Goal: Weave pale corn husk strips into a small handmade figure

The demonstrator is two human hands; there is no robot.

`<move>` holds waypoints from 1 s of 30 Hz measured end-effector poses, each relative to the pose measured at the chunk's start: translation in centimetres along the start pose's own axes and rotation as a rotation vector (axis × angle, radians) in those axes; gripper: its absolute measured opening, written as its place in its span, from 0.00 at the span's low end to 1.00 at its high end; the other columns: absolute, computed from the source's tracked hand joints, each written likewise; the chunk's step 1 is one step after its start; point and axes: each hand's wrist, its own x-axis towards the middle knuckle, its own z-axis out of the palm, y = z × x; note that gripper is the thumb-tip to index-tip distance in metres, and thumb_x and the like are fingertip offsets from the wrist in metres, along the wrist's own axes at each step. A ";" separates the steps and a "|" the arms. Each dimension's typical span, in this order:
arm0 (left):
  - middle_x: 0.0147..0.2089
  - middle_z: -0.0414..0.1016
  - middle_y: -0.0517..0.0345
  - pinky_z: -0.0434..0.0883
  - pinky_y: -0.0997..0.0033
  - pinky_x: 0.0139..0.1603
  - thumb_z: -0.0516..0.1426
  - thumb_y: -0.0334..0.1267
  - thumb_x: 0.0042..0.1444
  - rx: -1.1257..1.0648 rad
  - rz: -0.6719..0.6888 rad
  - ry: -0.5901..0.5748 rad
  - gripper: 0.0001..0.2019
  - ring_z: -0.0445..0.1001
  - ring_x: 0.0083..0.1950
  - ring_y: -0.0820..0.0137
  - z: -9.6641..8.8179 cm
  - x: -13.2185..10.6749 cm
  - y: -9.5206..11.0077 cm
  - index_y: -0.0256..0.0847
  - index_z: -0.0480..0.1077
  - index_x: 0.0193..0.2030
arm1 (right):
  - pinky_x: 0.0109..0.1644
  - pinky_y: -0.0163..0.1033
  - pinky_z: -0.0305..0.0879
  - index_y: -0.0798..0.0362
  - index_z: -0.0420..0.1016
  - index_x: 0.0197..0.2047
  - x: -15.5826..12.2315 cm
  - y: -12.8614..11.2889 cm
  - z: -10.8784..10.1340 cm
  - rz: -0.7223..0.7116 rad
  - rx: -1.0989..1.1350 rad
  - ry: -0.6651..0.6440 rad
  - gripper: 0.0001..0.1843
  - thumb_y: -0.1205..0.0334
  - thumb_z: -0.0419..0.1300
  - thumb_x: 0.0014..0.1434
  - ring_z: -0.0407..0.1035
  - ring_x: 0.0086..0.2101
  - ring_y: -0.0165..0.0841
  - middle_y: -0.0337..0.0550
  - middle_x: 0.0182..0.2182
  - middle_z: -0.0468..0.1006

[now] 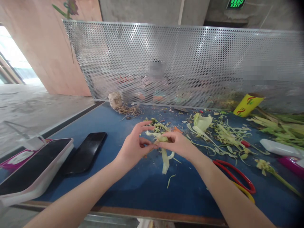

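Over the middle of the table, my right hand [174, 144] is closed, thumb and fingers pinching a pale green leafy plant piece [165, 163]. A broad strip of it hangs below the fingers. My left hand [137, 141] meets it from the left, its thumb and a bent finger pinched together at the piece's edge; its other fingers stretch away to the right. Exactly what lies between the left fingertips is partly hidden. Behind the hands is a small heap of green plant bits [158, 125]. To their right lie pale curled leaves [201, 122] and shredded strips [225, 136].
Left are a black phone [86, 152] and a white-cased device [35, 167]. Twine [129, 110] lies at the back, before a perforated metal screen [190, 63]; a person sits beyond. Right are red-handled scissors [237, 174], a yellow tube [248, 104] and a cut stem [277, 177].
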 end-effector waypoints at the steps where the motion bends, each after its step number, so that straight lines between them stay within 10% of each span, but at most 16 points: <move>1: 0.55 0.63 0.53 0.67 0.80 0.14 0.58 0.33 0.44 0.012 0.007 0.006 0.28 0.73 0.26 0.75 0.0 0.0 0.0 0.50 0.54 0.53 | 0.25 0.32 0.54 0.55 0.72 0.28 0.0 0.0 -0.1 0.000 0.026 0.021 0.11 0.55 0.60 0.46 0.59 0.22 0.26 0.36 0.21 0.66; 14: 0.42 0.62 0.60 0.70 0.76 0.18 0.61 0.32 0.42 -0.202 -0.049 -0.047 0.21 0.71 0.26 0.76 -0.5 0.3 0.2 0.44 0.55 0.42 | 0.23 0.30 0.53 0.54 0.69 0.28 -0.1 -0.5 -1.1 -0.029 0.153 0.294 0.11 0.55 0.61 0.45 0.58 0.21 0.24 0.35 0.22 0.67; 20: 0.27 0.67 0.66 0.71 0.68 0.33 0.59 0.35 0.46 -0.323 -0.121 -0.240 0.18 0.75 0.28 0.71 -0.2 0.3 -0.4 0.40 0.56 0.41 | 0.35 0.34 0.61 0.53 0.69 0.34 -0.5 -0.9 -0.3 -0.091 0.049 0.084 0.10 0.58 0.58 0.49 0.66 0.31 0.29 0.40 0.30 0.72; 30: 0.29 0.75 0.58 0.69 0.75 0.30 0.60 0.38 0.44 -0.229 -0.134 -0.137 0.11 0.72 0.27 0.73 -0.2 1.0 -0.8 0.37 0.71 0.35 | 0.35 0.35 0.63 0.51 0.62 0.40 -1.1 -1.1 -0.2 -0.130 0.049 -0.030 0.11 0.63 0.55 0.52 0.66 0.31 0.28 0.40 0.35 0.70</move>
